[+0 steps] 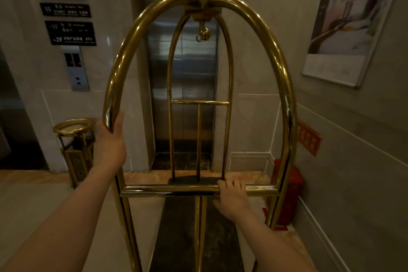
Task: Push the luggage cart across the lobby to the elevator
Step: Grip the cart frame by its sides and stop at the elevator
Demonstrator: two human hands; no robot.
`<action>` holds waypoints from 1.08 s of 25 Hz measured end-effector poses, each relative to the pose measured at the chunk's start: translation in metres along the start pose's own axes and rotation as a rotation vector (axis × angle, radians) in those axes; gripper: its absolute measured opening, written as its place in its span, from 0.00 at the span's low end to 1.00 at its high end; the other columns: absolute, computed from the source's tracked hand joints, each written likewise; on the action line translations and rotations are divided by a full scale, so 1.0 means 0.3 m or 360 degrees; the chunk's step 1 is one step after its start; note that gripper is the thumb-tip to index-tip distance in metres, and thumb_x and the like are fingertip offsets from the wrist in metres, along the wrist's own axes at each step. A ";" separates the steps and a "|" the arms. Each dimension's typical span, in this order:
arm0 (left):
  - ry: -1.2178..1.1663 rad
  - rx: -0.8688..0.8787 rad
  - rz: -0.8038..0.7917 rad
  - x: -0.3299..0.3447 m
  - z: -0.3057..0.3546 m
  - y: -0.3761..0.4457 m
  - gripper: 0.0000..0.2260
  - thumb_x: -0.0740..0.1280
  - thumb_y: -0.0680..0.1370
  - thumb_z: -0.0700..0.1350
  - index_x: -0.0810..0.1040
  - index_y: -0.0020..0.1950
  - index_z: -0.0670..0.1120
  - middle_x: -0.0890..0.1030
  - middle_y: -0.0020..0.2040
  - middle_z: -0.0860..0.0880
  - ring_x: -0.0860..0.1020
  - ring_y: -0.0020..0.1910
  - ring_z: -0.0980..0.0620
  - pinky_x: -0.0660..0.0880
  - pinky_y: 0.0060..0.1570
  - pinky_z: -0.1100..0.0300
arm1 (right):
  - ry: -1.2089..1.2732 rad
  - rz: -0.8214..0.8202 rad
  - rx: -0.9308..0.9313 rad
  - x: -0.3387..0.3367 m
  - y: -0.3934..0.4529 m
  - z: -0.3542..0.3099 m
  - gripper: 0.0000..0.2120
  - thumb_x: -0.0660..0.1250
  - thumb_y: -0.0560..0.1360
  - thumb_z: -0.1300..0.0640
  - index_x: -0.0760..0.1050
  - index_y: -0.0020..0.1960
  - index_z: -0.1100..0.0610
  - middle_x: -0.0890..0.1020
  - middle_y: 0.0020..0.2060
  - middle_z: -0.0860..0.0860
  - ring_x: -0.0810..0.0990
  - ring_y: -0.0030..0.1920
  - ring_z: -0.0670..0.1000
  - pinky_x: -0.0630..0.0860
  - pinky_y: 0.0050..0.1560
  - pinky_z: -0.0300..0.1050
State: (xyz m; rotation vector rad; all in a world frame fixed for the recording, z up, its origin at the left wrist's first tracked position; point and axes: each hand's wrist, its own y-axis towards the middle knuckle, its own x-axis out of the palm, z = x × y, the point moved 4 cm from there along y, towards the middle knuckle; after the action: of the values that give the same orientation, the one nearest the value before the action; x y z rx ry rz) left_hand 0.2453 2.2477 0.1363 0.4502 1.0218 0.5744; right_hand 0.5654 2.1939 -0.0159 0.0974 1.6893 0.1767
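A brass luggage cart (276, 55) with arched tubes fills the middle of the head view, its dark deck empty below the near crossbar. My left hand (110, 141) grips the left arch tube at mid height. My right hand (231, 199) holds the near horizontal crossbar, right of its centre. Straight behind the cart stands the elevator (187, 73), its steel doors closed. A small hook hangs from the cart's top knob.
A brass ashtray bin (75, 146) stands on the floor left of the elevator. The call panel (77, 68) and floor signs hang on the left wall. A red object (289, 194) sits in the right corner, under a framed poster (348, 24).
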 end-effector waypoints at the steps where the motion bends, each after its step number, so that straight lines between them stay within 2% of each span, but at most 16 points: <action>1: -0.0044 0.0009 -0.0004 0.003 -0.007 -0.003 0.25 0.58 0.81 0.52 0.53 0.75 0.48 0.67 0.63 0.35 0.68 0.43 0.44 0.70 0.42 0.49 | 0.0037 -0.0040 -0.0008 -0.001 -0.006 0.006 0.28 0.63 0.79 0.44 0.62 0.74 0.53 0.69 0.71 0.54 0.63 0.73 0.59 0.53 0.75 0.59; 3: -0.0199 -0.0010 -0.0043 0.006 -0.014 -0.003 0.37 0.63 0.78 0.34 0.43 0.77 0.53 0.58 0.71 0.33 0.69 0.48 0.39 0.72 0.48 0.42 | 0.0094 -0.0074 -0.0017 -0.001 -0.016 0.013 0.28 0.63 0.79 0.45 0.61 0.75 0.53 0.68 0.72 0.54 0.61 0.74 0.59 0.50 0.75 0.59; 4: -0.0370 -0.0106 -0.0057 0.001 -0.020 0.000 0.41 0.63 0.76 0.30 0.42 0.78 0.53 0.56 0.73 0.35 0.69 0.56 0.36 0.70 0.56 0.40 | 0.0119 -0.0079 -0.0015 0.003 -0.018 0.017 0.28 0.62 0.79 0.45 0.60 0.76 0.53 0.68 0.72 0.54 0.61 0.74 0.59 0.50 0.75 0.59; 5: -0.0528 -0.0183 -0.0057 0.000 -0.034 0.008 0.42 0.63 0.75 0.28 0.43 0.78 0.53 0.55 0.75 0.37 0.66 0.65 0.36 0.66 0.63 0.39 | 0.0144 -0.0089 -0.0011 0.002 -0.018 0.018 0.28 0.62 0.79 0.45 0.61 0.75 0.53 0.68 0.72 0.54 0.61 0.74 0.59 0.49 0.75 0.58; 6: -0.0651 -0.0226 -0.0043 -0.003 -0.039 0.017 0.43 0.64 0.73 0.26 0.46 0.78 0.53 0.57 0.75 0.37 0.63 0.69 0.37 0.63 0.67 0.39 | 0.0177 -0.0128 0.0000 0.000 -0.017 0.021 0.28 0.62 0.79 0.44 0.61 0.75 0.53 0.68 0.72 0.54 0.60 0.74 0.59 0.49 0.75 0.58; 8: -0.0698 -0.0223 -0.0049 -0.005 -0.049 0.024 0.41 0.66 0.71 0.26 0.51 0.76 0.51 0.62 0.72 0.37 0.64 0.69 0.37 0.63 0.67 0.37 | 0.0329 -0.0283 0.0029 -0.016 -0.013 0.021 0.27 0.63 0.79 0.44 0.63 0.74 0.52 0.68 0.72 0.54 0.59 0.74 0.59 0.48 0.75 0.58; 10: -0.0672 -0.0258 -0.0057 -0.012 -0.041 0.027 0.40 0.67 0.71 0.27 0.53 0.75 0.49 0.64 0.70 0.37 0.66 0.67 0.36 0.65 0.66 0.38 | 0.0697 -0.0328 0.0119 -0.072 -0.012 0.017 0.25 0.65 0.79 0.45 0.65 0.72 0.51 0.69 0.71 0.54 0.62 0.73 0.59 0.56 0.74 0.58; 11: -0.0643 -0.0281 -0.0069 -0.013 -0.038 0.026 0.39 0.68 0.72 0.28 0.52 0.75 0.49 0.64 0.70 0.37 0.67 0.66 0.35 0.66 0.65 0.38 | 0.0857 -0.0221 0.0191 -0.120 -0.011 0.025 0.24 0.66 0.79 0.48 0.66 0.72 0.52 0.70 0.70 0.54 0.65 0.72 0.58 0.62 0.71 0.55; 12: -0.0606 -0.0288 -0.0088 -0.015 -0.033 0.025 0.39 0.68 0.72 0.28 0.52 0.75 0.49 0.64 0.70 0.37 0.68 0.65 0.34 0.67 0.63 0.37 | 0.0897 0.0002 0.0255 -0.189 -0.007 0.041 0.23 0.67 0.78 0.51 0.67 0.71 0.53 0.71 0.68 0.54 0.68 0.69 0.56 0.67 0.67 0.52; 14: -0.0531 -0.0286 -0.0128 -0.022 -0.026 0.017 0.40 0.68 0.73 0.30 0.50 0.76 0.50 0.63 0.72 0.37 0.69 0.64 0.33 0.68 0.61 0.36 | 0.0597 0.0622 0.0362 -0.366 -0.017 0.093 0.21 0.70 0.77 0.57 0.70 0.68 0.56 0.74 0.64 0.55 0.73 0.64 0.55 0.72 0.62 0.50; 16: -0.0486 -0.0321 -0.0130 -0.024 -0.030 0.013 0.39 0.68 0.75 0.31 0.48 0.76 0.51 0.63 0.72 0.37 0.70 0.63 0.33 0.69 0.59 0.35 | 0.0334 0.1192 0.0431 -0.521 -0.044 0.173 0.19 0.71 0.73 0.62 0.73 0.62 0.60 0.77 0.58 0.59 0.75 0.58 0.58 0.73 0.58 0.53; 18: -0.0479 -0.0332 -0.0112 -0.025 -0.024 0.005 0.38 0.66 0.76 0.32 0.48 0.77 0.50 0.63 0.73 0.37 0.71 0.63 0.34 0.68 0.59 0.37 | 0.0350 0.1456 0.0571 -0.597 -0.062 0.279 0.19 0.73 0.72 0.63 0.72 0.61 0.63 0.76 0.57 0.62 0.74 0.56 0.62 0.71 0.54 0.54; 19: -0.0478 -0.0339 -0.0108 -0.026 -0.020 0.003 0.37 0.66 0.76 0.32 0.48 0.77 0.50 0.62 0.73 0.37 0.71 0.62 0.34 0.69 0.59 0.38 | 0.0453 0.1450 0.0657 -0.602 -0.063 0.324 0.21 0.73 0.72 0.62 0.70 0.62 0.64 0.75 0.59 0.64 0.73 0.57 0.63 0.70 0.54 0.54; 22: -0.0459 -0.0381 -0.0125 -0.029 -0.022 0.004 0.37 0.66 0.76 0.32 0.48 0.76 0.50 0.63 0.73 0.38 0.72 0.60 0.34 0.71 0.55 0.38 | 0.0980 0.1166 0.0880 -0.538 -0.034 0.403 0.28 0.72 0.75 0.61 0.63 0.70 0.65 0.72 0.64 0.65 0.74 0.61 0.63 0.70 0.50 0.50; 24: -0.0458 -0.0393 -0.0137 -0.032 -0.025 0.002 0.37 0.65 0.77 0.33 0.47 0.76 0.52 0.63 0.73 0.39 0.73 0.59 0.35 0.71 0.52 0.39 | 0.1201 0.1057 0.0866 -0.492 -0.005 0.416 0.21 0.68 0.78 0.63 0.63 0.67 0.64 0.77 0.59 0.64 0.78 0.57 0.64 0.70 0.46 0.49; 27: -0.0495 -0.0397 -0.0140 -0.031 -0.022 -0.002 0.35 0.62 0.79 0.35 0.44 0.76 0.53 0.61 0.73 0.40 0.73 0.54 0.42 0.70 0.49 0.45 | 0.1232 0.1066 0.0854 -0.471 0.013 0.429 0.16 0.65 0.79 0.65 0.64 0.63 0.63 0.79 0.54 0.63 0.80 0.54 0.64 0.75 0.46 0.54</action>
State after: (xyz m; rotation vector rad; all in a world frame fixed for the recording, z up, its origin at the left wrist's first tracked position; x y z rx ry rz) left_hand 0.2359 2.2419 0.1391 0.2614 0.6590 0.5258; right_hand 0.7106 2.1818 0.1076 1.1228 2.3838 0.2752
